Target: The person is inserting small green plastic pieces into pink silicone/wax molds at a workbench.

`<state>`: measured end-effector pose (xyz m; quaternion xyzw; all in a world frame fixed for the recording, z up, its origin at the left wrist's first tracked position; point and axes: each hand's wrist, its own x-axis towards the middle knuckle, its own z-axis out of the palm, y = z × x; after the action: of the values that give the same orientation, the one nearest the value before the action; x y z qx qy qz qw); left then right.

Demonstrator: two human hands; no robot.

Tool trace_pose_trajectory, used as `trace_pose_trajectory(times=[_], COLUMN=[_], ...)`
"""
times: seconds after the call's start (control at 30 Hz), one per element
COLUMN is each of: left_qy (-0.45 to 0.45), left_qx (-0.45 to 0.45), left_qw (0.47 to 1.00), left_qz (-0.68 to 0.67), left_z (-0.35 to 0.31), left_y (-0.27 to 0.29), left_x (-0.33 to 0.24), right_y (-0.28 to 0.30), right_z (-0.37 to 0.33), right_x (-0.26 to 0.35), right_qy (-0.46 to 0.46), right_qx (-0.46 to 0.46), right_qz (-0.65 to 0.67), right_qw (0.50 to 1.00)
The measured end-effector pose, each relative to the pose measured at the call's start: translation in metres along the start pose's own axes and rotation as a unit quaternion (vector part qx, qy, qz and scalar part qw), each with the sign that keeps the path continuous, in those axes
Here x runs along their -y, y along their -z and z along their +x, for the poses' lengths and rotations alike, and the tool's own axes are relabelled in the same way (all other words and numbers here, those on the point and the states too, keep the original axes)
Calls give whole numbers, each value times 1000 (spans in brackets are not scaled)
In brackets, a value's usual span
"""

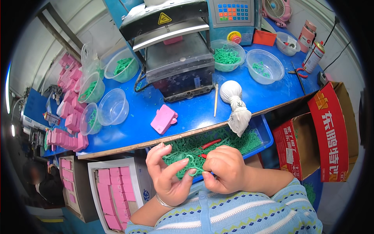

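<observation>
A thin green looped piece (191, 159) of rubber-like material is stretched between my hands. My left hand (166, 177) pinches one side with thumb and forefinger, its other fingers loosely curled. On the other side, the closed fingers of my right hand (225, 168) grip its end. Both hands are above a blue tray (268, 145) full of green strands (249, 142), where a red-handled tool (210, 144) lies partly hidden. Ahead, on the blue table (144, 111), are a pink block (164, 119), a wooden stick (216, 100) and a tied white cloth bundle (232, 97).
A press machine (179, 62) stands at the back centre. Clear bowls flank it, one bowl (113, 107) at left and another (269, 74) at right. Pink blocks (70, 105) are piled far left; more fill a white box (93, 171). Red cartons (329, 128) stand at right.
</observation>
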<state>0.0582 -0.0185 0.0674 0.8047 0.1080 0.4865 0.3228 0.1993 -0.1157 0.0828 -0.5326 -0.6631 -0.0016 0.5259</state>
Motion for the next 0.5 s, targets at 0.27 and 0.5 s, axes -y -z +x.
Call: trace_pose_trajectory(times=[0.27, 0.5], left_qy=[-12, -23], left_qx=[1, -46], left_qw=[1000, 997], left_qz=[8, -57], left_z=[-1, 0], left_y=[0, -8], left_x=[3, 4], right_y=[1, 3], right_z=[0, -4], right_x=[-1, -4], right_qy=[-3, -12], right_qx=[-1, -12], right_qz=[7, 26], right_qw=[1000, 1000])
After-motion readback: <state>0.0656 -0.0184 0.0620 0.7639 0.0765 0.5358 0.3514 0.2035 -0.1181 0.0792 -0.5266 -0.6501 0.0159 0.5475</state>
